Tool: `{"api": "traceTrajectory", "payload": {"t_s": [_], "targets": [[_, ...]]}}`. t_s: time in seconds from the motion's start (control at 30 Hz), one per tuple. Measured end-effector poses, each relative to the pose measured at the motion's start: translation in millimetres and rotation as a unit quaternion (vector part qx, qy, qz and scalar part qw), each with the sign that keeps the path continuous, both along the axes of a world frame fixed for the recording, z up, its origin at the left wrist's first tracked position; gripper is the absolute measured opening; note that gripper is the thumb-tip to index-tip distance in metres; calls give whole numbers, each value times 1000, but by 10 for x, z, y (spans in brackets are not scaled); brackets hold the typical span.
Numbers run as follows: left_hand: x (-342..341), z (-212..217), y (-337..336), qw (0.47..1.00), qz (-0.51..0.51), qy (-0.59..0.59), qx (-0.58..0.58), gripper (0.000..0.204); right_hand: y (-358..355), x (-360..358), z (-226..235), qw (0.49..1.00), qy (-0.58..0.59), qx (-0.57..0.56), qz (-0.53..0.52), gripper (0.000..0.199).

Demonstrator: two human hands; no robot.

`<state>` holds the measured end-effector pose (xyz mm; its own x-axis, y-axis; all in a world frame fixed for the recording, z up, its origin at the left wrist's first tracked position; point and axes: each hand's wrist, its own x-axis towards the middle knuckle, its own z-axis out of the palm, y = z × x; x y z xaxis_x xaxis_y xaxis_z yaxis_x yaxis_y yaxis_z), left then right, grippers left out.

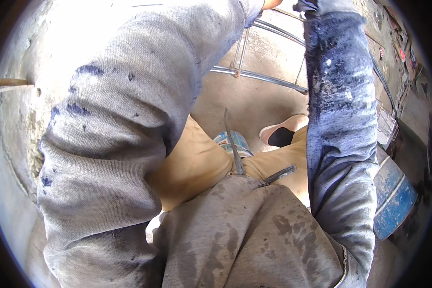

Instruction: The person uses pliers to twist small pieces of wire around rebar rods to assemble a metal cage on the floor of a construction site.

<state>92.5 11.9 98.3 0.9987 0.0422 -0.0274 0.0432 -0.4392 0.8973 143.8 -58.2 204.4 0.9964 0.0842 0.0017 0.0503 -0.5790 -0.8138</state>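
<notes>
Both my arms, in worn grey-blue sleeves, stretch up to the top edge of the head view. Of my left hand (272,4) only a sliver of skin shows past the cuff, its fingers cut off by the frame. My right hand lies beyond the top edge, past the dark-stained right sleeve (341,77). Between the two forearms, close to the floor, runs a frame of thin steel rods (273,78) with bent wire ties across it. Whether either hand touches these rods cannot be seen.
Below me, a blue paint-worn can (233,139) stands between my tan-trousered legs, beside a shoe (278,134). A scuffed blue drum (394,197) lies at the right, near a white wire rack (388,124). Clutter lines the far right; a pale wall (14,125) rises at left.
</notes>
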Motion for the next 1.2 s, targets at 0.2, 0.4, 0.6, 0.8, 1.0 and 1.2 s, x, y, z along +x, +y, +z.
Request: {"api": "traceTrajectory", "payload": {"t_s": [0.2, 0.4, 0.6, 0.8, 1.0, 1.2], "targets": [[321, -483, -53, 907, -176, -79, -374, 34, 424, 106, -164, 985, -28, 32, -165, 75], [107, -178, 192, 962, -190, -195, -32, 40, 207, 596, -436, 970, -106, -209, -66, 39], [-58, 371, 512, 982, -168, 59, 61, 38, 10, 487, -481, 948, 114, 294, 36, 15], [-44, 327, 477, 985, -150, 81, 31, 36, -121, 337, -439, 887, 155, 403, 161, 14], [50, 247, 290, 990, -87, 74, -79, 29, -132, 355, -444, 791, 210, 504, 275, 16], [49, 104, 217, 968, -78, 97, -218, 28, -126, 313, -356, 824, 243, 440, 262, 20]]}}
